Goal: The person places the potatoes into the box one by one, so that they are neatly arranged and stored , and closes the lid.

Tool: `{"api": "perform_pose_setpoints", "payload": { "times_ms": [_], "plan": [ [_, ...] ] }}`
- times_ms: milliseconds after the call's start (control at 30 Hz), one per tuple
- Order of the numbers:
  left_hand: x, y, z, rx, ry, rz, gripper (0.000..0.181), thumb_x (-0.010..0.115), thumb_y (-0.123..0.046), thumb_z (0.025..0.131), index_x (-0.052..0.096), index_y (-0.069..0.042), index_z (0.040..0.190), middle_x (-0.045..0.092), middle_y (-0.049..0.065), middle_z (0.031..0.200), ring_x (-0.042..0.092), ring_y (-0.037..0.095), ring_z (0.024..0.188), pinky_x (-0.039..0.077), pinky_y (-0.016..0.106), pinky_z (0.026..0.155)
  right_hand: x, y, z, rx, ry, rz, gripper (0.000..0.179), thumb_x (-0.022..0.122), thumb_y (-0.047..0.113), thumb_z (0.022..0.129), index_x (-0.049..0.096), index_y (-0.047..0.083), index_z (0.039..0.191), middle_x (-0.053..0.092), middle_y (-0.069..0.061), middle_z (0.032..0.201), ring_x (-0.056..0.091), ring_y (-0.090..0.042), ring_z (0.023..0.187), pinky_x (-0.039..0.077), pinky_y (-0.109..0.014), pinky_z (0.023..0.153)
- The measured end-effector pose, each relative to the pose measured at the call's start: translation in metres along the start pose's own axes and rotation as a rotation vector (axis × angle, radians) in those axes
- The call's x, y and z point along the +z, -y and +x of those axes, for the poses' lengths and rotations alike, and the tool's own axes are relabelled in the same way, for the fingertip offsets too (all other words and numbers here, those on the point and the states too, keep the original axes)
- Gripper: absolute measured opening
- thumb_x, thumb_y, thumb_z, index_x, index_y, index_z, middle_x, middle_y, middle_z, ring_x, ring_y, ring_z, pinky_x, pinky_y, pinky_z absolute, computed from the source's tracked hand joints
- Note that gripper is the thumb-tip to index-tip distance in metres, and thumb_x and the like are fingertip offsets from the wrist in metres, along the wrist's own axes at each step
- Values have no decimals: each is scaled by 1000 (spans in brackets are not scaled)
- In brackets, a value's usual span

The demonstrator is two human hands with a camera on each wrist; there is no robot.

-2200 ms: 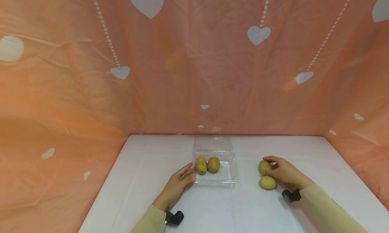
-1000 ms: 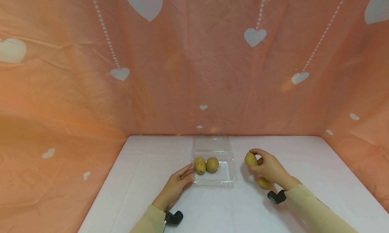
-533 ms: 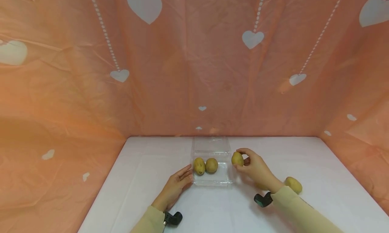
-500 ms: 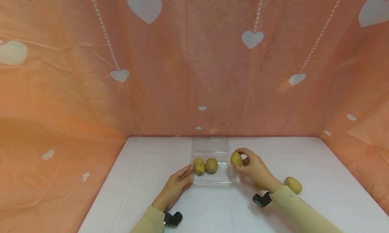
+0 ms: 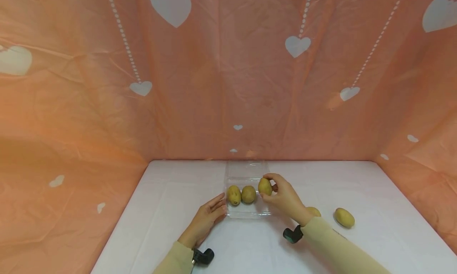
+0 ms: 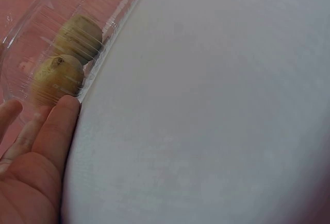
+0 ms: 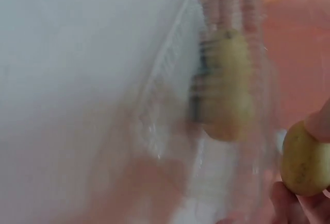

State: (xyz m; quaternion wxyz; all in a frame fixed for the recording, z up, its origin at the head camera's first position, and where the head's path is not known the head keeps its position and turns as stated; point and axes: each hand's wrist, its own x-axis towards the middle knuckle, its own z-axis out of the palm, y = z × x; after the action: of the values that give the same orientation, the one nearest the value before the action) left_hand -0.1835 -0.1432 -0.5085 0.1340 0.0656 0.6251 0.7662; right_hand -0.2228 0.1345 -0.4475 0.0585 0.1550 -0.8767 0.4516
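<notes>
While the left hand (image 5: 205, 221) touches a clear box (image 5: 248, 215) holding 2 potatoes (image 5: 248, 194) with straight fingers, the right hand (image 5: 284, 197) pinches another potato (image 5: 264, 186) at the box's right end.

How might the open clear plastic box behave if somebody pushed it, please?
The box seems light and flexible, its walls looking thin. It may slide on the smooth-looking white tabletop; the two rounded yellow fruits lying inside might roll.

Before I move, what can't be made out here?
- Loose fruit nearer the box: head view, partly hidden by the right sleeve.
- Held fruit: right wrist view, cut by right edge.
- Boxed fruit: right wrist view, motion blur.
- Left hand: left wrist view, cut by left and bottom edges.
</notes>
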Motion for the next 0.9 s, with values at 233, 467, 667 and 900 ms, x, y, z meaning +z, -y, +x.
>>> {"api": "perform_pose_setpoints", "payload": {
  "times_ms": [233, 467, 667, 900],
  "plan": [
    [1, 0, 1, -1, 3, 12, 64, 62, -16, 96, 31, 0, 149, 33, 26, 149, 40, 32, 132, 44, 32, 101, 18, -2, 3, -83, -57, -184, 56, 82, 15, 70, 60, 9, 121, 66, 0, 107, 59, -17, 85, 27, -40, 89],
    [2, 0, 1, 5, 9, 11, 64, 62, -17, 96, 31, 0, 150, 33, 26, 149, 38, 33, 134, 44, 32, 101, 23, -3, 3, -122, -70, -257, 54, 84, 12, 69, 61, 4, 118, 66, -6, 106, 60, -12, 76, 25, -48, 94],
    [2, 0, 2, 1, 10, 12, 64, 62, -18, 96, 31, -1, 150, 33, 26, 150, 38, 33, 134, 44, 32, 101, 23, -2, 3, -125, -51, -303, 57, 85, 12, 70, 59, 1, 119, 66, -9, 106, 62, -15, 78, 26, -47, 99],
    [0, 1, 1, -4, 2, 9, 65, 62, -19, 96, 31, -1, 150, 32, 26, 150, 36, 33, 135, 44, 32, 101, 23, 1, 6, -126, 18, -381, 56, 82, 14, 74, 56, -2, 122, 63, -14, 117, 59, -27, 107, 22, -50, 108]
  ]
}}
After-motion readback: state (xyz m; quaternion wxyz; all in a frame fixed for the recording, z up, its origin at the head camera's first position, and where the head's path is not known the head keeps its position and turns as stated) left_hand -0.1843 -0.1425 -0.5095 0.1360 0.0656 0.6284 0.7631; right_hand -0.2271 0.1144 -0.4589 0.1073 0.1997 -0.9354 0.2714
